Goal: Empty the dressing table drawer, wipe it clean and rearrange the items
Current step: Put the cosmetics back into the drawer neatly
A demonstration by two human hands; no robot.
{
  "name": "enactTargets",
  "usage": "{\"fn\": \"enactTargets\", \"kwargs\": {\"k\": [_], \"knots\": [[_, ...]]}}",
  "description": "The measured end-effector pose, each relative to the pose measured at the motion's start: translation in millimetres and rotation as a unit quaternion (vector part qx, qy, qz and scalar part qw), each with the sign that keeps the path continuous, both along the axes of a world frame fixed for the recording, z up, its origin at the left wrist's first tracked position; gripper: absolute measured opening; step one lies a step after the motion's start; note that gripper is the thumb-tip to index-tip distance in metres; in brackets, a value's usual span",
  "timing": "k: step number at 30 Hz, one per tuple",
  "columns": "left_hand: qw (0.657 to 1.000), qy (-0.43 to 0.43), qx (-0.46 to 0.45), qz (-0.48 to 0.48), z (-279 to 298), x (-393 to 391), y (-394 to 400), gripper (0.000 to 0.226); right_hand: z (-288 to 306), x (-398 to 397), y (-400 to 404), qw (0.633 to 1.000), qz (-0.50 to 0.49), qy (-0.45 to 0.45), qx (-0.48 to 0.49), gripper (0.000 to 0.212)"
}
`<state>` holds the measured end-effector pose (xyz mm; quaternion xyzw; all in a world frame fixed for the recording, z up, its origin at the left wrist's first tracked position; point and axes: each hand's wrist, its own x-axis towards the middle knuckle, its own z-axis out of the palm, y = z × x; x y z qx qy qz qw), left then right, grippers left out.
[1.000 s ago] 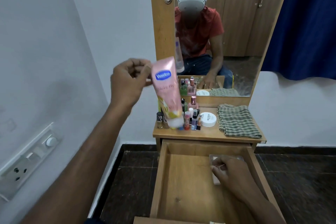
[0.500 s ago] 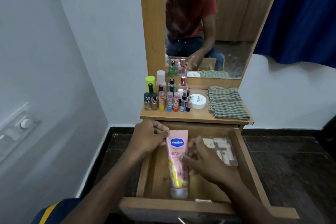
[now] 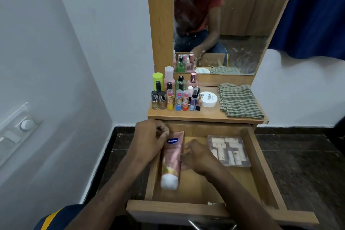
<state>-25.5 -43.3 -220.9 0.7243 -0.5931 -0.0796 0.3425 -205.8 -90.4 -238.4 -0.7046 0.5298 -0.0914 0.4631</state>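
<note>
The wooden drawer of the dressing table is pulled out. A pink lotion tube lies flat along its left side, white cap toward me. My left hand pinches the tube's crimped far end. My right hand rests against the tube's right side with relaxed fingers. A clear plastic box of small pale bottles sits in the drawer's far right corner. The folded green checked cloth lies on the right of the tabletop.
Several small bottles and nail polishes crowd the tabletop's left half beside a white round jar. The mirror rises behind them. A wall with a switch plate is close on the left. Dark floor surrounds the table.
My left hand brought the pink tube down from the air and laid it in the drawer. My right hand left the clear box and came against the tube, which has shifted left.
</note>
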Motion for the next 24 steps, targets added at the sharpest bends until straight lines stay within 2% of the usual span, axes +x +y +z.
{"fn": "enactTargets", "kwargs": {"k": [2,5,9,13,14,17,19,24], "knots": [[1.0,-0.003,0.015,-0.017,-3,1,2,0.01,-2,0,0,0.999,0.031,0.024,-0.02,0.032],[0.999,0.002,0.019,-0.029,-6,-1,1,0.012,-3,-4,1,0.991,0.09,0.068,-0.067,0.036],[0.998,0.004,0.032,-0.055,-8,-2,-2,0.01,-6,-4,1,0.983,0.151,0.075,-0.069,0.039],[0.997,-0.002,0.025,-0.077,-7,-9,-2,0.011,-4,-10,-1,0.976,0.188,0.083,-0.073,0.067],[0.997,-0.003,0.025,-0.079,-7,-11,-3,0.011,-4,-12,-2,0.978,0.174,0.079,-0.08,0.065],[0.995,-0.008,0.015,-0.094,-10,-13,-2,0.01,-4,-13,-1,0.984,0.131,0.058,-0.105,0.037],[0.993,-0.017,0.005,-0.118,-12,-13,-3,0.009,-6,-13,-1,0.979,0.145,0.057,-0.128,0.024],[0.986,-0.004,-0.022,-0.163,-20,-17,-7,0.008,-7,-18,2,0.971,0.171,0.036,-0.16,0.021]]}}
